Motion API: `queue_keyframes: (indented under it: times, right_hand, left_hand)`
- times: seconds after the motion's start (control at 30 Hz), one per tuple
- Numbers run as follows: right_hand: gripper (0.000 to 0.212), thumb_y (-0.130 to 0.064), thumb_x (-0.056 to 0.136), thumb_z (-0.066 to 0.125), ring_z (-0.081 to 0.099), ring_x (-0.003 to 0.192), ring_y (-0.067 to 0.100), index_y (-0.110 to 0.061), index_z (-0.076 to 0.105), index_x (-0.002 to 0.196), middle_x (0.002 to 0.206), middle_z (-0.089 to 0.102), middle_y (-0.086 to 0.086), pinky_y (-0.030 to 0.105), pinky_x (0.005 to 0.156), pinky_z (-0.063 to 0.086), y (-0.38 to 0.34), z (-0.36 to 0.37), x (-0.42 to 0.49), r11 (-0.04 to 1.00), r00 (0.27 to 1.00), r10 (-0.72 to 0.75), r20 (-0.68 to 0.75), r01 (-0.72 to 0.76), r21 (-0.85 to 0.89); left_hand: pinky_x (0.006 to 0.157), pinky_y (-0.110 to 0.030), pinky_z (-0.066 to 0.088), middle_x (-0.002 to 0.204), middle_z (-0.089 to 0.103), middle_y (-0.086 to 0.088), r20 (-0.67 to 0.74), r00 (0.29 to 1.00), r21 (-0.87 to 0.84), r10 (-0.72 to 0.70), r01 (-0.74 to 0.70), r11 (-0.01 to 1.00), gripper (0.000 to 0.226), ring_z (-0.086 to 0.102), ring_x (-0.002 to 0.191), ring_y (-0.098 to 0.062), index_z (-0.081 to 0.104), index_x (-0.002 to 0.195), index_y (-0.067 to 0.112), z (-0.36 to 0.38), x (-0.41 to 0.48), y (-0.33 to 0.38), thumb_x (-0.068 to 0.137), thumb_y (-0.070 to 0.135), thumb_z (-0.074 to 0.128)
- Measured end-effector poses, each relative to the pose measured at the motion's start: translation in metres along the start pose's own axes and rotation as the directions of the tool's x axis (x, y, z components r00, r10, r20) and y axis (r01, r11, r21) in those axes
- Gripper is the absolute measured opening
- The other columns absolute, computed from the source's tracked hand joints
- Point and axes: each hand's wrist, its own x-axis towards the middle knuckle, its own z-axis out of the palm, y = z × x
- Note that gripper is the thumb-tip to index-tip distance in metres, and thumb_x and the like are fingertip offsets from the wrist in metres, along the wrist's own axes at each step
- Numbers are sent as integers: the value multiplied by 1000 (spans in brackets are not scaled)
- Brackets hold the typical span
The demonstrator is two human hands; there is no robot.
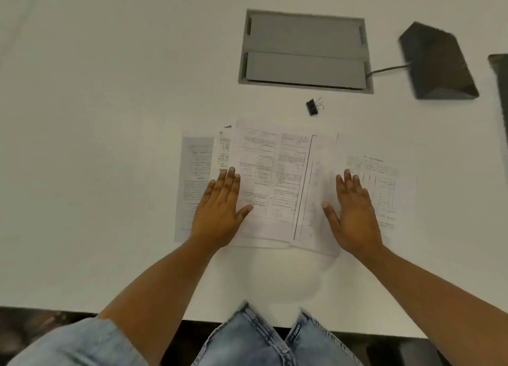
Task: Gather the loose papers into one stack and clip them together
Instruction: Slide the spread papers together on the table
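Several printed papers (270, 178) lie spread and overlapping on the white table (110, 118), with one sheet sticking out at the left (193, 173) and another at the right (384, 184). My left hand (220, 211) rests flat, fingers together, on the left side of the spread. On the right side lies my right hand (353, 214), also flat on the sheets. Neither hand grips anything. A black binder clip (313, 106) with silver handles sits on the table just beyond the papers, apart from both hands.
A grey hatch cover (303, 52) is set into the table beyond the clip. A dark wedge-shaped box (437, 63) with a cable stands at the far right, and a dark object (501, 90) shows at the right edge. The table's near edge (165, 314) runs above my lap.
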Motion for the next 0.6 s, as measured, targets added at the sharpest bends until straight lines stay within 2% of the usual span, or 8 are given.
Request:
queue_keyframes:
  times: [0.17,0.27,0.37,0.47,0.53,0.6]
  right_hand:
    - [81,-66,91,9,-7,152,21,-19,0,157,165,-7,1,43,123,3,7,22,-10,993,991,33,132,-18,-112]
    - [92,-76,82,-6,-12,152,23,-22,-8,156,164,-13,0,44,122,0,10,26,-10,988,974,48,221,-14,-151]
    - [97,-77,75,-16,-14,151,24,-23,-11,155,163,-17,0,44,122,-2,10,26,-9,988,968,56,246,-18,-152]
    - [97,-80,74,-13,-16,151,22,-25,-14,154,161,-21,-3,45,123,-1,9,21,-8,994,967,57,250,-33,-100]
    - [95,-81,76,-6,-19,150,22,-27,-16,153,160,-24,-5,42,121,-4,7,15,-8,998,967,41,252,-27,-58]
    - [98,-83,75,-1,-24,148,21,-27,-18,153,159,-29,-5,40,119,-8,9,10,-11,999,963,14,269,-3,-41]
  left_hand:
    - [122,-36,-6,165,-10,-1,39,999,-3,-7,7,1000,77,-13,151,-17,-10,154,16,15,-3,-5,95,62,10]
    - [121,-35,-6,166,-10,-1,84,996,7,-3,3,1000,78,-11,152,-18,-9,155,16,17,-3,-8,94,63,7]
    - [122,-37,-6,166,-9,-1,71,997,17,-20,18,1000,82,-11,152,-18,-7,156,16,11,-1,-3,90,64,1]
    - [123,-38,-6,165,-14,1,38,999,-35,-36,38,999,83,-15,151,-18,-8,156,18,0,0,13,89,67,-6]
    - [123,-35,-1,165,-5,2,17,1000,-124,3,-1,992,88,-6,153,-18,2,157,19,-8,-2,34,87,71,-7]
    - [121,-35,15,164,22,0,-19,1000,-231,2,-7,973,88,20,151,-19,23,155,18,-14,-5,61,89,71,1]
